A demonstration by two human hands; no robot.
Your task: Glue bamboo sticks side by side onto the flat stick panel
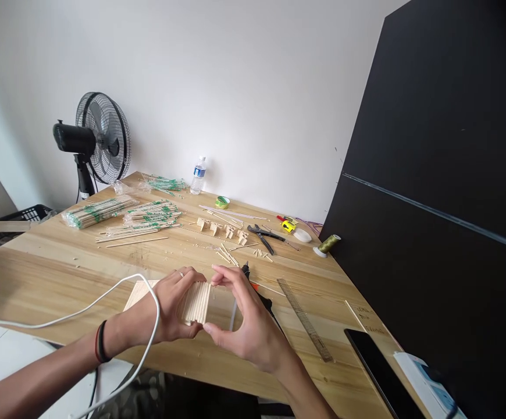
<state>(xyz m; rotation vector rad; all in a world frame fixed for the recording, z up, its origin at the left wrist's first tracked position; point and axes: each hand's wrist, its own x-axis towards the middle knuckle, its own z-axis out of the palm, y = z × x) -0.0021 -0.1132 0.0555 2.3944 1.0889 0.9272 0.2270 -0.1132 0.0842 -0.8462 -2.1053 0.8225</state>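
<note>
My left hand [172, 302] is wrapped round a small panel of wooden sticks [195, 302] laid side by side, thumb below and fingers above. At its right end my right hand [246, 317] curves in a C, the thumb at the lower corner and the fingertips at the upper one. Another pale flat stick piece [138, 293] lies partly hidden behind my left hand. Behind my right hand is a black glue gun [267, 301], mostly covered. A white cable [104, 294] loops across my left wrist.
Bundles of sticks [104, 210], small stick-built pieces [216, 228], pliers [267, 235], a tape measure [288, 226], and a water bottle [198, 176] occupy the back. To the right are a ruler [303, 319], a thread spool [329, 244], and a phone [381, 372] beside a black panel [436, 174]. A fan [102, 137] stands left.
</note>
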